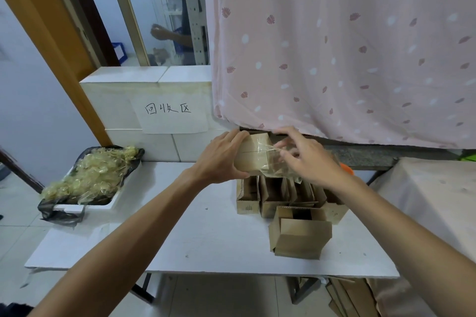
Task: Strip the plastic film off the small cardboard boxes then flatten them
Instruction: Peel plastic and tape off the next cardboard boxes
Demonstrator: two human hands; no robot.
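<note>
My left hand (219,156) grips a small brown cardboard box (253,153) held in the air above the white table (180,239). Clear plastic film (277,165) hangs partly off the box's right end. My right hand (306,159) pinches that film, fingers curled over it. Below my hands several small cardboard boxes (283,198) stand in a row on the table. In front of them an opened box (300,233) stands with its flaps loose.
A bin lined with a black bag (90,177) holds a heap of crumpled film at the table's left end. A pink curtain (347,46) hangs behind. Flat cardboard (347,296) lies on the floor at lower right. A person stands beyond the window.
</note>
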